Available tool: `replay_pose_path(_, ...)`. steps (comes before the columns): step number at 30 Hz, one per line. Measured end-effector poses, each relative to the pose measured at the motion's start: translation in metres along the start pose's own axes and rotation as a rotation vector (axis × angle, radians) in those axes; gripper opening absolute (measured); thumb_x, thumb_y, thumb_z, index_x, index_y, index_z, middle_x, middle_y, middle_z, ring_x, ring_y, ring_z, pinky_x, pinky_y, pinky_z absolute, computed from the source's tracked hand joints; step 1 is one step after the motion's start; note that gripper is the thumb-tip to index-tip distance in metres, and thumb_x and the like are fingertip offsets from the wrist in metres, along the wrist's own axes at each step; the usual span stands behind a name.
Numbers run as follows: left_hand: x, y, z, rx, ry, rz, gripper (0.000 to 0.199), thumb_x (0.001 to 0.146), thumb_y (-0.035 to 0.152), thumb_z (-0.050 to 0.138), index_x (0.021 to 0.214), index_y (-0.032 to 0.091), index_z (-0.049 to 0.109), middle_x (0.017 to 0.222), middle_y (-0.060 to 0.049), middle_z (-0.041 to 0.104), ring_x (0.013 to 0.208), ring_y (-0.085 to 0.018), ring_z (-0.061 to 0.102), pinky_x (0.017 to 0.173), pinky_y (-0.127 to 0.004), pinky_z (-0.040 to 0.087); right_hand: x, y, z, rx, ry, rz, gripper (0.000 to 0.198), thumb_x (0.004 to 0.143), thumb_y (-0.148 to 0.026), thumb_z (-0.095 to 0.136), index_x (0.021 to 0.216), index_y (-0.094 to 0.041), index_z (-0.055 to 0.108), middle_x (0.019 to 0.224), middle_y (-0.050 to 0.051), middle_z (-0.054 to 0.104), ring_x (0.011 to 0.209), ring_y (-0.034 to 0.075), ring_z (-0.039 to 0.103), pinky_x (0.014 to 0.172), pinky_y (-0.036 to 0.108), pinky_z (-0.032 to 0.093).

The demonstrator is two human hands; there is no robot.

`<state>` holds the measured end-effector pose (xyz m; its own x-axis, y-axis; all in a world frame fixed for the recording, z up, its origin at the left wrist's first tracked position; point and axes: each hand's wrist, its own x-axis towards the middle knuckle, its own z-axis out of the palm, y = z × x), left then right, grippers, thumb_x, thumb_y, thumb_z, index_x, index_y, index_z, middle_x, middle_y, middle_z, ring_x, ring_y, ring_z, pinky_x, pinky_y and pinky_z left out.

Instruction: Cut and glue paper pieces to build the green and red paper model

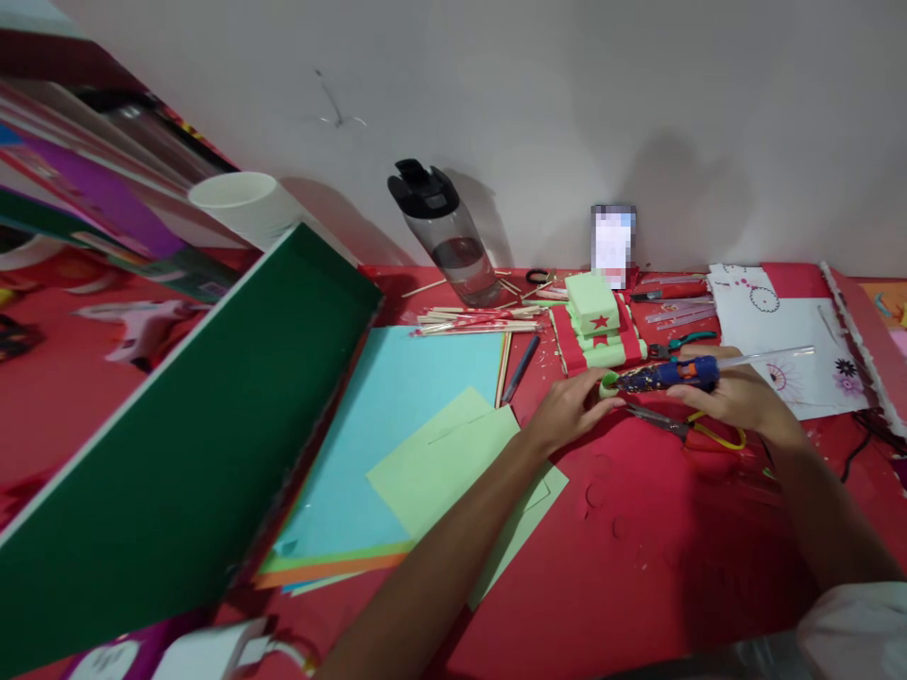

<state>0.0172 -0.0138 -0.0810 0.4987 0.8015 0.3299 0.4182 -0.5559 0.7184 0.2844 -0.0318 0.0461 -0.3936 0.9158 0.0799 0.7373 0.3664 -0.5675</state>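
My right hand point(733, 397) is wrapped round a blue glue gun point(670, 375), with a clear glue stick point(772, 355) poking out of its back end. The gun's nozzle points left at a small green paper piece point(608, 383), which looks curled or rolled. My left hand point(571, 411) pinches that piece between thumb and fingers. Whether the nozzle touches the paper I cannot tell. Just below the gun lie scissors with yellow handles point(715, 434). Behind my hands stands a pale green paper box with a red star point(592, 307), on a red and green striped base point(602, 352).
Blue and green paper sheets point(403, 406) lie left of my left arm. A water bottle point(453, 241) stands by the wall near several thin sticks point(474, 319). A phone point(613, 246) leans on the wall. Pliers point(684, 345) rest behind the gun. A tall green board point(213, 434) borders the left.
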Motion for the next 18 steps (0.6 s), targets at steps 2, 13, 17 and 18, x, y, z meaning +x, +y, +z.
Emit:
replay_pose_path(2,0.0001,0.0001,-0.0001,-0.005,-0.001,-0.005,0.045,0.103,0.054,0.063,0.132,0.019,0.064,0.086,-0.004,0.075,0.071,-0.019,0.069,0.067,-0.029,0.051,-0.0009,0.0024,0.0016,-0.004,0.016,0.004,0.028,0.095,-0.055,0.07,0.087,-0.03,0.08,0.091,0.003,0.08,0.085,0.027,0.073,0.075,0.036,0.056)
replay_pose_path(13,0.0,-0.0002,0.0005,-0.003,0.003,0.011,0.049,0.104,0.055,0.061,0.134,0.017,0.063,0.094,-0.007,0.077,0.075,-0.019,0.07,0.07,-0.029,0.051,-0.0004,0.0021,0.0042,0.02,0.012,0.016,0.029,0.096,-0.054,0.07,0.088,-0.028,0.08,0.095,0.004,0.079,0.085,0.026,0.072,0.075,0.035,0.055)
replay_pose_path(17,-0.0002,-0.0013,0.0011,0.003,0.015,0.024,0.049,0.104,0.055,0.061,0.135,0.017,0.063,0.095,-0.006,0.077,0.074,-0.018,0.07,0.069,-0.029,0.052,0.0017,-0.0023,0.0036,-0.017,-0.013,0.007,0.037,0.101,-0.055,0.063,0.082,-0.026,0.076,0.084,0.004,0.075,0.078,0.023,0.068,0.071,0.033,0.051)
replay_pose_path(18,-0.0002,-0.0014,0.0012,0.003,0.015,0.024,0.049,0.103,0.055,0.062,0.135,0.017,0.063,0.094,-0.006,0.077,0.074,-0.019,0.07,0.069,-0.029,0.052,0.002,-0.0031,0.0034,-0.029,-0.006,0.01,0.038,0.101,-0.055,0.062,0.081,-0.026,0.075,0.083,0.004,0.074,0.077,0.023,0.067,0.07,0.034,0.05)
